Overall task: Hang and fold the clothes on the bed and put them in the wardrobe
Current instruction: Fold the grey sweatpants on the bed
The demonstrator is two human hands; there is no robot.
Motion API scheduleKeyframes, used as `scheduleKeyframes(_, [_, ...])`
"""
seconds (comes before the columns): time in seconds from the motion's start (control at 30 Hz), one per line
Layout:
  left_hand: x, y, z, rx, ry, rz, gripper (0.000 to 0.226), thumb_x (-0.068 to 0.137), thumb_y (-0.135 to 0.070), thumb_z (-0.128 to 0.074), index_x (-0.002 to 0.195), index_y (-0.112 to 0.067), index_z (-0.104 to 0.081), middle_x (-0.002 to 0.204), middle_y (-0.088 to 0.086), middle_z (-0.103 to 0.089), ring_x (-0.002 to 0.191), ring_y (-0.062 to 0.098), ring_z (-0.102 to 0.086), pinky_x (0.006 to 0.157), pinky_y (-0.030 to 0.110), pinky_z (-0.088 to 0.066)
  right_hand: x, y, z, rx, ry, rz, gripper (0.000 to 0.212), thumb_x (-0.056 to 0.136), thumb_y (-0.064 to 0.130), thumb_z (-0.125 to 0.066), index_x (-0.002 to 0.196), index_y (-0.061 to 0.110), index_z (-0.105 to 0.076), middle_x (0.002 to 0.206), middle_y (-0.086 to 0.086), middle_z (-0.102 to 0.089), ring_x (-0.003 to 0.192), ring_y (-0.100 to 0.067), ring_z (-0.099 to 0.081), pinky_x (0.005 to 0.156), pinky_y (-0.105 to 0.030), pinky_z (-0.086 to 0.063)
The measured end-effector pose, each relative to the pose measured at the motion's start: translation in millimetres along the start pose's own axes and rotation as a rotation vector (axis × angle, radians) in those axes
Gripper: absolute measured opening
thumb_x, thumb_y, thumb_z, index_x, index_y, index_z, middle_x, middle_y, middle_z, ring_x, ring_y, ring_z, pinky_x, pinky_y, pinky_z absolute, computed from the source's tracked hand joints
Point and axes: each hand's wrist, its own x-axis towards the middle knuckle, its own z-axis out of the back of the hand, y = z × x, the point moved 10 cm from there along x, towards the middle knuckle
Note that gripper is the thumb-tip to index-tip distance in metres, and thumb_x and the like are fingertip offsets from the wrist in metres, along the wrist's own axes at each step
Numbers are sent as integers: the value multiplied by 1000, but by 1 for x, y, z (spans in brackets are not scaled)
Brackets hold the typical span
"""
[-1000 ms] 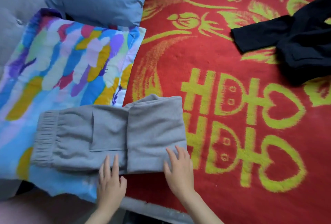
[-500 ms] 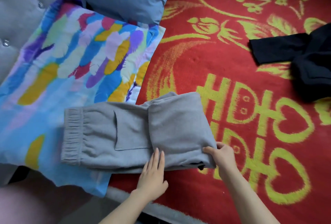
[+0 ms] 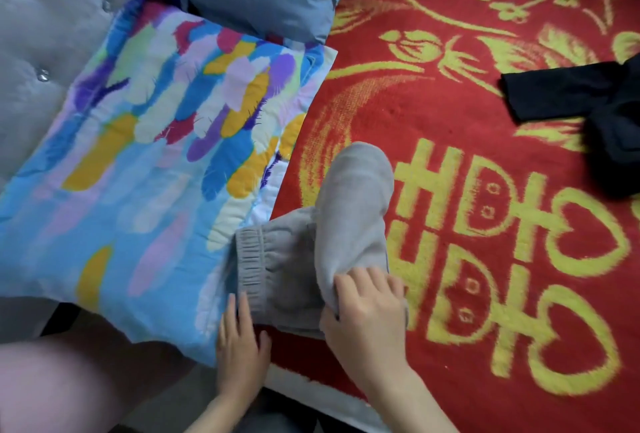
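While straight-fingered left hand [image 3: 239, 342] anchors grey fleece trousers [image 3: 353, 210] lower centre, right hand [image 3: 363, 314] grips folded end to double it over

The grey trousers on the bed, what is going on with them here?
A person is folding the grey trousers on the bed. The right hand grips the folded leg part and holds it raised over the waistband half. The left hand lies flat, its fingertips at the near end of the waistband. The trousers lie partly on a colourful pillow and partly on the red blanket. A black garment lies unfolded further right.
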Motion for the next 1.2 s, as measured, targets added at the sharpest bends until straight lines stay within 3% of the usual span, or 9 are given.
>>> scheduleKeyframes(0.1, [-11,67,5,2,-8,142,59,67,-11,-58,113,25,-51,110,45,-52,88,64,-55,69,69,-45,-16,53,-90,6,405,46,12,53,32,-70,57,23,-63,56,5,-58,59,-18,-58,75,-34,-43])
scheduleKeyframes(0.2, [-22,97,12,-31,-50,197,64,68,-20,-51,114,25,-50,109,47,-51,85,65,-53,70,69,-45,-34,59,-153,23,733,14,46,79,55,-59,118,30,-60,114,6,-65,111,-18,-54,105,-48,-32])
scheduleKeyframes(0.37, [-25,48,30,120,-316,-176,65,70,-22,-40,130,4,-38,124,36,-48,115,45,-42,97,50,-33,-59,-8,-140,-104,628,-66,56,57,59,-78,105,28,-73,112,-4,-69,102,-23,-67,76,-36,-56])
scheduleKeyframes(0.57, [-32,-27,-21,413,-147,-881,78,56,-19,-45,132,-8,-38,133,20,-51,135,34,-27,108,48,-17,-112,-52,-158,-321,607,138,71,69,56,-53,129,20,-42,141,-22,-38,144,-33,-6,90,-55,-42])
scheduleKeyframes(0.67, [-55,-36,-53,587,-65,-1146,72,59,-29,-58,127,-10,-44,130,14,-57,132,34,-30,105,49,-17,-112,-60,-179,-311,706,63,100,42,39,-86,128,22,-39,134,-21,-51,134,-36,-27,79,-56,-51])
scheduleKeyframes(0.8, [-42,-33,-53,633,-250,-975,41,94,-5,-18,127,-14,-42,149,15,-32,141,45,3,108,46,-14,-98,-58,-192,-269,732,79,109,31,29,-93,126,26,-39,121,-16,-63,111,-33,-61,74,-54,-53])
scheduleKeyframes(0.93, [-32,-29,-54,659,-323,-879,42,87,-14,-32,128,-17,-40,156,17,10,142,42,7,109,44,-13,-89,-60,-201,-269,774,178,113,27,41,-92,127,33,-41,114,-12,-67,102,-25,-67,71,-49,-56])
scheduleKeyframes(1.03, [-27,-25,-61,650,-323,-924,39,97,-8,-19,131,-17,-37,156,16,8,142,42,2,109,44,-13,-77,-67,-200,-308,713,286,97,35,46,-90,124,41,-55,110,-12,-69,96,-25,-68,67,-43,-56])
scheduleKeyframes(1.2, [-18,-16,-73,646,-88,-961,96,50,-47,-78,131,-14,-38,143,5,-31,126,34,-35,108,46,-15,-60,-60,-177,-305,366,494,47,86,15,-45,129,34,-40,97,-15,-70,82,-30,-68,64,-33,-54])
